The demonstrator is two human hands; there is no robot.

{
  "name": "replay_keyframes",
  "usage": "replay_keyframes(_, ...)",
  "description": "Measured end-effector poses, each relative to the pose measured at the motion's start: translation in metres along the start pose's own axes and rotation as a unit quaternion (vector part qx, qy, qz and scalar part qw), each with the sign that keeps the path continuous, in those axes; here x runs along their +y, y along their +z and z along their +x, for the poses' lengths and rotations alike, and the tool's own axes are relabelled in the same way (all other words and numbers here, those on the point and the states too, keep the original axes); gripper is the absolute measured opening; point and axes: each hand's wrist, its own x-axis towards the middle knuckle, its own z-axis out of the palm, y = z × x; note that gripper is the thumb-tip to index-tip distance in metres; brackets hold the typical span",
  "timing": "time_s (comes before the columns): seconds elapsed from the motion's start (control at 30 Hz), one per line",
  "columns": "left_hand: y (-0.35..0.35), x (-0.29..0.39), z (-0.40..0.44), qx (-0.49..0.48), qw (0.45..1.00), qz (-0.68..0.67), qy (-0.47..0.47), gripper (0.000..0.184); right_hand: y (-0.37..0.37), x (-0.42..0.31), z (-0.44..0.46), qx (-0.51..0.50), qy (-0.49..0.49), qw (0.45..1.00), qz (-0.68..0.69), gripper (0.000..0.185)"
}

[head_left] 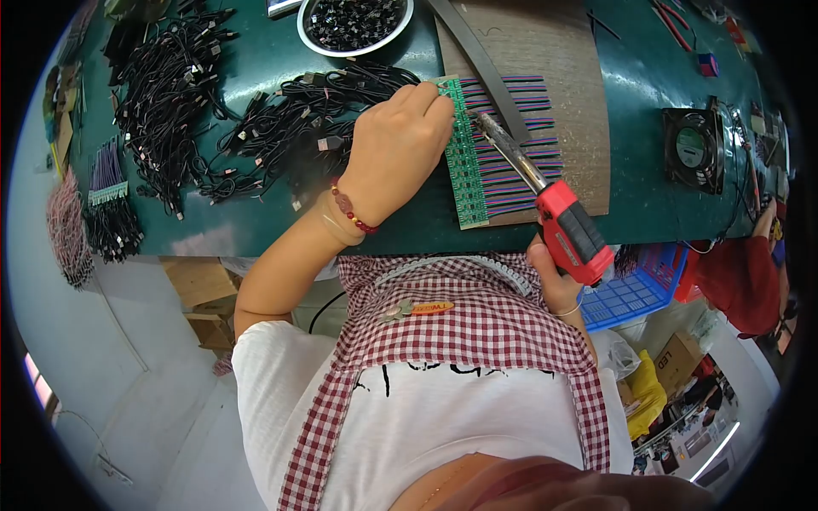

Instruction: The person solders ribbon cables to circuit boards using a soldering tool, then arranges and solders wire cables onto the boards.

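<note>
My left hand [404, 140] is closed at the upper left edge of a green circuit board panel [467, 175]; whatever its fingertips pinch is hidden. Rows of thin coloured wires [520, 175] run rightward from the panel over a brown board [562, 51]. In my right hand [552, 277] is a red and black soldering gun [571, 230], its metal tip pointing up and left to the upper part of the panel. A grey metal strip [486, 64] lies slantwise across the wires and the brown board. Black USB cables [281, 128] lie left of my left hand.
A white bowl [407, 25] of small black parts stands at the back. Farther left is a large cable pile [166, 94]. A black fan [692, 149] stands on the right, with red-handled pliers [673, 25] behind. Below the table edge is a blue crate [635, 294]; another person [745, 281] is at the right.
</note>
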Motion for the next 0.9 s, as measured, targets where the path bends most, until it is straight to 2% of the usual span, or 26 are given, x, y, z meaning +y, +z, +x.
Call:
replay_keyframes(0.1, -0.002, 0.001, 0.000, 0.000, 1.000, 0.006, 0.000, 0.011, 0.000, 0.004, -0.002, 0.002, 0.002, 1.000, 0.004, 0.014)
replay_keyframes(0.17, -0.003, 0.000, 0.000, -0.013, 1.000, 0.009, 0.000, 0.011, -0.001, 0.009, -0.002, 0.002, -0.034, 0.999, -0.008, 0.032)
replay_keyframes(0.3, -0.004, -0.002, 0.000, -0.008, 1.000, 0.011, 0.015, 0.011, -0.003, 0.012, -0.007, -0.007, -0.020, 1.000, 0.017, 0.032)
replay_keyframes(0.6, -0.006, 0.002, 0.002, -0.025, 0.999, 0.021, 0.017, 0.012, -0.003, 0.019, -0.007, -0.040, -0.056, 0.995, -0.075, 0.026)
replay_keyframes(0.67, -0.006, 0.002, 0.002, -0.029, 0.999, 0.021, 0.015, 0.013, 0.000, 0.018, -0.010, -0.005, -0.012, 1.000, 0.002, 0.011)
replay_keyframes(0.77, -0.005, 0.001, 0.002, -0.030, 0.999, 0.019, 0.018, 0.013, 0.000, 0.009, -0.010, -0.012, 0.001, 0.998, 0.062, 0.008)
replay_keyframes(0.9, -0.006, 0.001, 0.002, -0.035, 0.999, 0.023, 0.018, 0.012, 0.001, 0.004, -0.008, 0.001, -0.001, 0.999, 0.054, 0.005)
